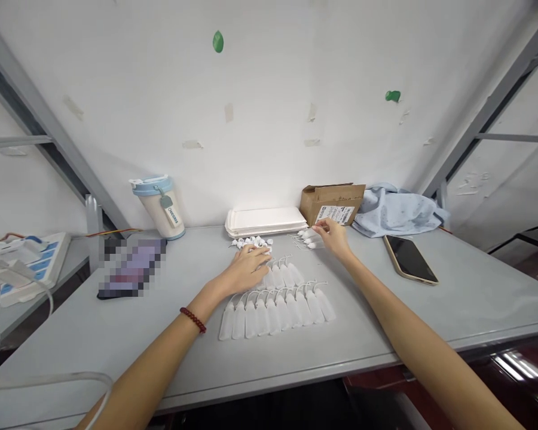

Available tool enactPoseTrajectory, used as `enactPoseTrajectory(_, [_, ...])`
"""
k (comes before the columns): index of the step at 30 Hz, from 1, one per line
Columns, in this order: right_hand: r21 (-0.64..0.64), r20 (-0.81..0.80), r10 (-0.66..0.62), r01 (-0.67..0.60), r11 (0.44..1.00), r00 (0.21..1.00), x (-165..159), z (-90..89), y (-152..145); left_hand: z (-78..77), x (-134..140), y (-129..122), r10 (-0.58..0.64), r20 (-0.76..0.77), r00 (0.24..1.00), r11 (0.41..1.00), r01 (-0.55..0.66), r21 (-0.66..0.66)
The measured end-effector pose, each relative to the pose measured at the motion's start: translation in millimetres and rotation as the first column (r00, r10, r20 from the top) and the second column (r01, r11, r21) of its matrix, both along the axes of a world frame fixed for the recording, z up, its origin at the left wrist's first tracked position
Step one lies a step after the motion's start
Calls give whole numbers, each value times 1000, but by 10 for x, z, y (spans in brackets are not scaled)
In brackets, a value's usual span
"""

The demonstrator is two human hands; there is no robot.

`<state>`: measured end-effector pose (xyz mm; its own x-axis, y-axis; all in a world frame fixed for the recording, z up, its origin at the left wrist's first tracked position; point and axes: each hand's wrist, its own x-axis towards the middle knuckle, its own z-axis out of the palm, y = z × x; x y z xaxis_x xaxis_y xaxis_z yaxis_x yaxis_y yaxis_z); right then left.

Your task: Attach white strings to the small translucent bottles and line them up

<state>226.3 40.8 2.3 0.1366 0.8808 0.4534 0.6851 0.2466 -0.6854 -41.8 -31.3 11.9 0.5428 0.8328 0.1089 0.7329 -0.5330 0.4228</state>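
My left hand (pixel 247 269) lies low over the desk with its fingers stretched out, beside a heap of small white caps (pixel 251 242). It covers the left part of a row of translucent plastic squeeze bottles (pixel 284 276). Nearer to me runs a longer row of the same bottles (pixel 273 316), side by side with thin white cords at their necks. Farther right, my right hand (pixel 334 237) has thumb and index finger pinched together above some small white-tipped pieces (pixel 303 237). What sits between those fingertips is too small to make out.
Along the wall stand a blue and white tumbler (pixel 159 209), stacked white trays (pixel 266 221), a cardboard box (pixel 332 203) and a light blue cloth (pixel 397 209). A phone (pixel 410 258) lies at right, a blurred dark-edged item (pixel 132 269) at left. A cable (pixel 49 379) crosses the front left.
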Motion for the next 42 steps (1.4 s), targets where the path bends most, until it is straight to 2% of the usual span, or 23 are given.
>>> enactPoseTrajectory(7, [1, 13, 23, -23, 1000, 1000, 17, -34, 32, -4, -7, -8, 14, 0, 1000, 999, -14, 44])
enactPoseTrajectory(22, [24, 165, -5, 1, 1000, 986, 63, -126, 59, 32, -55, -17, 85, 65, 994, 994, -89, 63])
enactPoseTrajectory(28, [30, 239, -16, 9, 1000, 971, 64, -118, 56, 40, -67, 10, 67, -20, 998, 991, -64, 120])
enactPoseTrajectory(35, [62, 326, -15, -5, 998, 945, -65, -32, -71, -17, -112, 47, 117, -50, 992, 984, -109, 142])
enactPoseTrajectory(38, [69, 338, 81, -111, 991, 938, -175, 88, -201, -21, -115, 49, 122, -35, 992, 983, -116, 141])
enactPoseTrajectory(42, [-94, 225, 389, -377, 921, 893, -337, 282, -437, -4, -110, 34, 155, -6, 988, 979, -153, 133])
